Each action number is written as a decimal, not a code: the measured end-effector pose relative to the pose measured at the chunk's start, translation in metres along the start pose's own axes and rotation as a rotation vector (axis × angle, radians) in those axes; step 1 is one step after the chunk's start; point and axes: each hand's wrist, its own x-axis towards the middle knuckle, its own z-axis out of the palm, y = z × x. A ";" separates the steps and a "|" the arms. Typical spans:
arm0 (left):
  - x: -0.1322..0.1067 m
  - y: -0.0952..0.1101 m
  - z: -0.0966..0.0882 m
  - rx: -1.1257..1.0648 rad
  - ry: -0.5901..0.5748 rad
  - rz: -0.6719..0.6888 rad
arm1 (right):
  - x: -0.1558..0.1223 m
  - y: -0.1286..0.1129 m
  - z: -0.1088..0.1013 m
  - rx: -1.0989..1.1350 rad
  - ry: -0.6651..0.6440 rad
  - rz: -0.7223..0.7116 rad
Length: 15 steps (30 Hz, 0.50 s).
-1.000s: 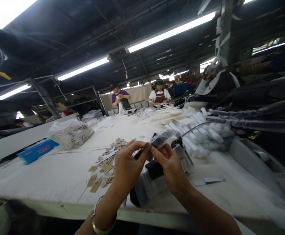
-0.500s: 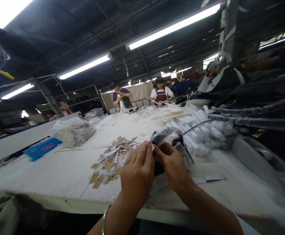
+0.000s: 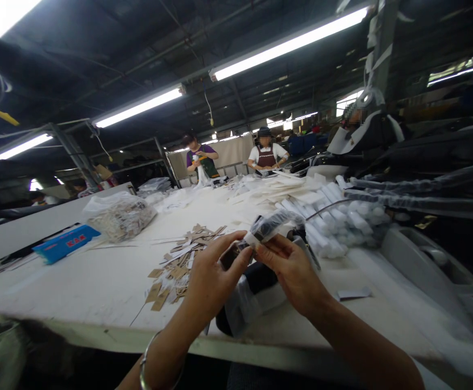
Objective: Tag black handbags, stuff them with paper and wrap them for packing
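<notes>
A black bag [image 3: 258,277], partly covered in thin translucent wrapping, lies at the table's front edge under my hands. Its curved handle [image 3: 279,219] is sheathed in clear plastic, and a white strip [image 3: 251,239] goes across the handle's near end. My left hand [image 3: 210,279] grips that end from the left, thumb towards me and fingers behind. From the other side, my right hand [image 3: 295,273] pinches the handle just by the strip. Its fingertips partly hide what they hold. To the left of my left hand is a pile of brown and white tags [image 3: 179,268] with strings.
Bundled white rolls [image 3: 342,216] lie right of the bag, beside a grey tray [image 3: 423,260]. A blue box [image 3: 66,244] and a clear bag of tags [image 3: 118,216] are on the left. Two people work across the white table [image 3: 78,292].
My left hand has opened out and shifted left, thumb now on the handle's end. The white strip and more of the black bag have come into sight. My right hand stays close by.
</notes>
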 end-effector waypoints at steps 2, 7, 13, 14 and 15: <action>0.007 -0.004 -0.006 -0.124 -0.112 -0.139 | 0.002 -0.002 0.000 0.009 -0.037 0.000; 0.014 -0.007 -0.003 -0.343 -0.201 -0.318 | 0.005 -0.007 -0.002 -0.067 -0.020 -0.004; 0.014 -0.011 0.011 -0.423 -0.159 -0.449 | 0.007 -0.011 -0.003 -0.100 0.017 0.006; 0.014 -0.012 0.012 -0.411 -0.158 -0.459 | 0.007 -0.010 -0.003 -0.094 0.033 0.006; 0.015 -0.013 0.013 -0.399 -0.162 -0.467 | 0.007 -0.009 -0.002 -0.093 0.043 0.004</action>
